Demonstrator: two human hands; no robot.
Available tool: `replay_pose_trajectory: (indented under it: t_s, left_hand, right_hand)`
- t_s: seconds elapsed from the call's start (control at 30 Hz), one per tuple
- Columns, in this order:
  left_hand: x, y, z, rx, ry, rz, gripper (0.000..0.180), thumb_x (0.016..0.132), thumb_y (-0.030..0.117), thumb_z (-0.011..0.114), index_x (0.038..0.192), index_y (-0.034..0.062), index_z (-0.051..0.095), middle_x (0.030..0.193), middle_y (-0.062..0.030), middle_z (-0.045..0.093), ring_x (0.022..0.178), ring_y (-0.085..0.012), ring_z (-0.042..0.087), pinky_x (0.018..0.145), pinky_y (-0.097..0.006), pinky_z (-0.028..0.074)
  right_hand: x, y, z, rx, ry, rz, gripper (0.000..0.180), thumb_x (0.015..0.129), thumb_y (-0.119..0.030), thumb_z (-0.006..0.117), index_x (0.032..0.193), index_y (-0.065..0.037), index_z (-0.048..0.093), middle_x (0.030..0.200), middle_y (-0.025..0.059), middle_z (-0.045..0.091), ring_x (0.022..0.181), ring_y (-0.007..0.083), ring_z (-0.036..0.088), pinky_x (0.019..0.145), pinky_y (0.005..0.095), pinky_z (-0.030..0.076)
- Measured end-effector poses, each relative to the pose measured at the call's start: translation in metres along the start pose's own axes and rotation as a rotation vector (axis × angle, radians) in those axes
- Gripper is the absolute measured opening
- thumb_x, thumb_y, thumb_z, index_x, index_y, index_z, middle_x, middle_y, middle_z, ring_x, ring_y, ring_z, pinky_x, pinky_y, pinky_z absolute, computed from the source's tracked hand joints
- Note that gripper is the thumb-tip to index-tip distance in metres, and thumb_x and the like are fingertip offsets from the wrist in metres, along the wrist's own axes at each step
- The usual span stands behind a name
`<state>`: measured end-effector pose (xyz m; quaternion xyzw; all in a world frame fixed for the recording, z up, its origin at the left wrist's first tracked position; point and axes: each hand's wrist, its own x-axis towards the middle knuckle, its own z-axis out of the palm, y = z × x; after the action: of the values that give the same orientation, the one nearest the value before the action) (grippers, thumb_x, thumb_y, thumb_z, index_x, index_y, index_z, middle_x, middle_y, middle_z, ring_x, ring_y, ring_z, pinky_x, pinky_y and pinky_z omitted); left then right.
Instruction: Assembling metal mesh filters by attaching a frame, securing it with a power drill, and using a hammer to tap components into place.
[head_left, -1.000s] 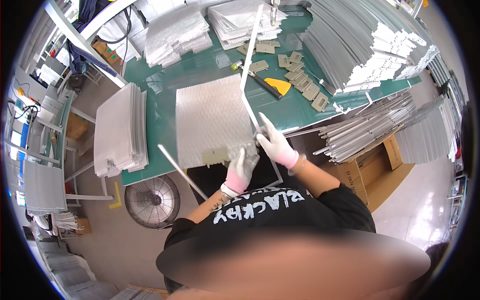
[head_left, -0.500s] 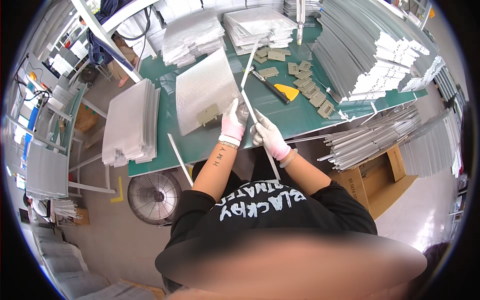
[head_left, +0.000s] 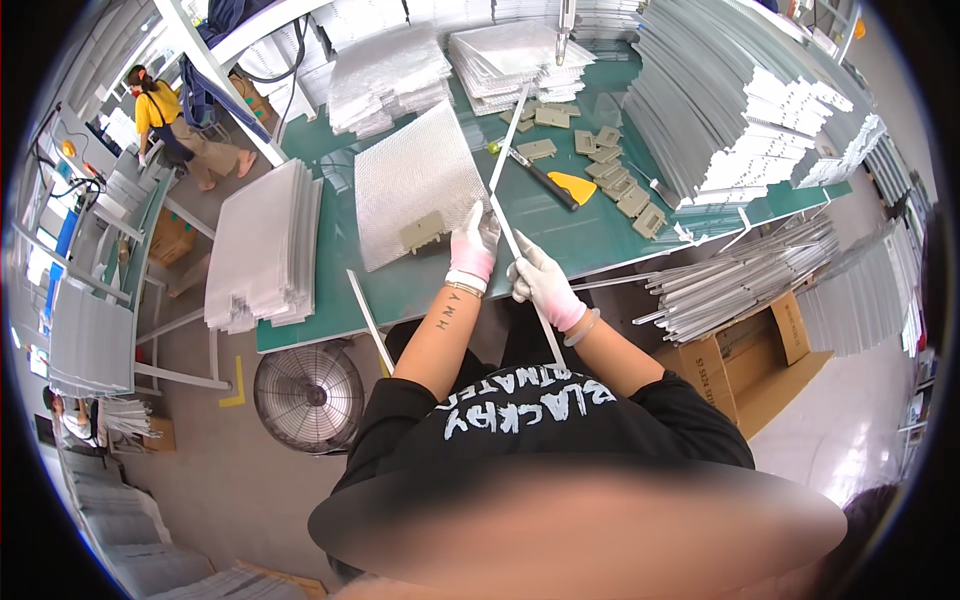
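Note:
A long, narrow white strip (head_left: 531, 279) runs from the far part of the table down to my lap, with an angle in it just above my hands. My left hand (head_left: 474, 247), in a white and pink glove, is closed at the strip just below that angle, its thumb pointing up. Lower down, my gloved right hand (head_left: 545, 281) has its fingers closed round the strip. Beside my left hand lies a silvery mesh-textured sheet (head_left: 415, 175), with a grey-beige plastic piece (head_left: 422, 232) on its near corner.
A black-handled tool (head_left: 548, 182) and a yellow scraper-like piece (head_left: 573, 187) lie beyond my hands, near several beige plastic pieces (head_left: 617, 183). Sheet stacks (head_left: 262, 245) flank the green table (head_left: 338, 225). Below are a fan (head_left: 309, 398), strip bundles (head_left: 745, 275) and a carton (head_left: 745, 365).
The strip's far end has shifted slightly right, and both hands have moved a little right and down. A person in a yellow top now shows more fully at the far left.

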<state>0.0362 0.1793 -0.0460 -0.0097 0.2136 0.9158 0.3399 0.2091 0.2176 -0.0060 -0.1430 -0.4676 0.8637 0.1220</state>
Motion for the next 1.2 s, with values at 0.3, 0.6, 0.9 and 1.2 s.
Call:
replay_pose_trajectory:
  t_s: [0.3, 0.6, 0.9, 1.2]
  left_hand:
    - [-0.02, -0.012, 0.004, 0.153, -0.007, -0.006, 0.019, 0.09, 0.004, 0.066, 0.108, -0.0014, 0.062, 0.103, -0.0107, 0.065, 0.092, -0.0228, 0.065, 0.077, -0.035, 0.056]
    - [-0.118, 0.031, -0.004, 0.107, -0.315, -0.255, 0.041, 0.101, 0.029, 0.052, 0.132, 0.0013, 0.05, 0.125, -0.0112, 0.059, 0.121, -0.0276, 0.053, 0.104, -0.04, 0.04]
    - [-0.125, 0.192, -0.041, 0.751, -0.113, 0.174, 0.044, 0.105, 0.026, 0.042, 0.136, -0.004, 0.048, 0.129, -0.0138, 0.059, 0.122, -0.0269, 0.054, 0.109, -0.04, 0.04]
    - [-0.144, 0.191, 0.011, 0.932, 0.009, 0.248, 0.033, 0.09, 0.0, 0.066, 0.12, -0.006, 0.053, 0.095, -0.005, 0.066, 0.08, -0.0102, 0.065, 0.077, -0.029, 0.059]
  right_hand:
    - [0.032, -0.007, -0.011, -0.287, 0.021, -0.075, 0.053, 0.102, -0.009, 0.041, 0.154, -0.009, 0.029, 0.079, 0.0034, 0.057, 0.048, 0.0072, 0.046, 0.046, 0.0226, 0.043]
    - [0.103, -0.04, -0.033, -0.563, -0.02, 0.047, 0.017, 0.096, -0.023, 0.061, 0.098, -0.005, 0.059, 0.074, -0.0021, 0.052, 0.056, 0.006, 0.049, 0.05, 0.0245, 0.045]
    - [0.106, -0.036, -0.029, -0.267, -0.159, 0.115, 0.017, 0.097, -0.016, 0.059, 0.108, -0.006, 0.05, 0.072, -0.0021, 0.045, 0.052, 0.0085, 0.042, 0.053, 0.0277, 0.043]
    - [0.046, -0.076, -0.01, -0.161, -0.099, -0.034, 0.011, 0.099, -0.014, 0.057, 0.107, -0.009, 0.05, 0.072, -0.0024, 0.044, 0.057, 0.0086, 0.041, 0.056, 0.0278, 0.041]
